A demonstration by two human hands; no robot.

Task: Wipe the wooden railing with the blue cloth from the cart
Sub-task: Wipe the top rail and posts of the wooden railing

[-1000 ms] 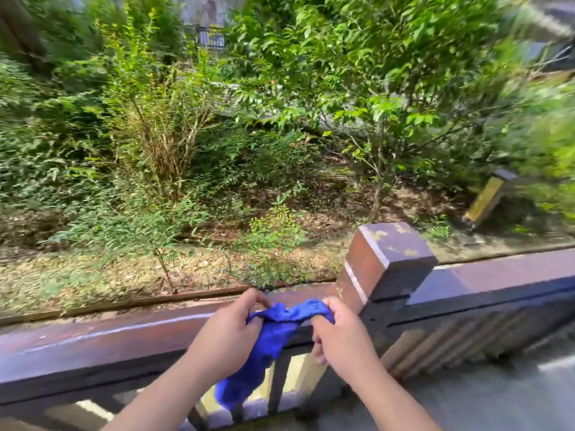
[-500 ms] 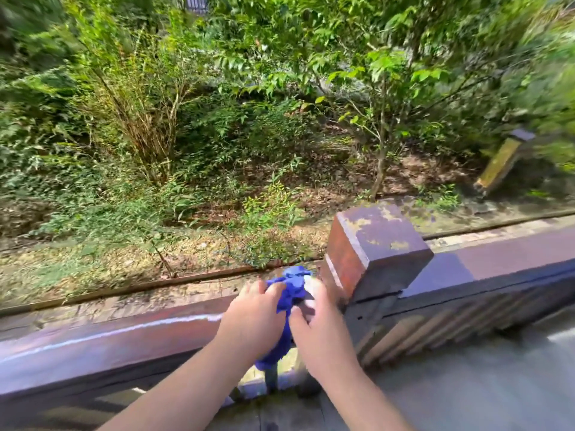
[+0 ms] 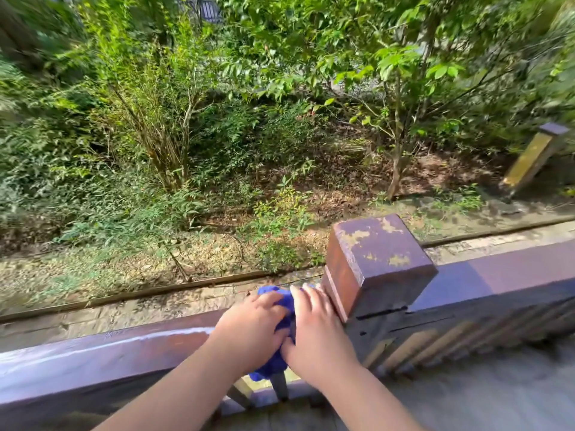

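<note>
The wooden railing [image 3: 102,353], dark reddish-brown, runs across the lower view. A square post [image 3: 378,262] with flaking paint rises from it right of centre. The blue cloth [image 3: 284,301] is bunched on the rail top just left of the post. My left hand [image 3: 249,329] and my right hand [image 3: 315,326] press side by side on the cloth, fingers curled over it. Part of the cloth hangs down below my hands; most of it is hidden under them.
Beyond the railing lie a gravel strip, shrubs and small trees [image 3: 395,126]. A yellow post [image 3: 529,160] leans at the far right. Slanted railing slats [image 3: 451,340] continue right of the post. Grey pavement [image 3: 482,393] sits at the lower right.
A second ago I held the cloth stretched between both hands in front of the rail. Both hands have since moved forward and pressed it, bunched, onto the rail top beside the post.
</note>
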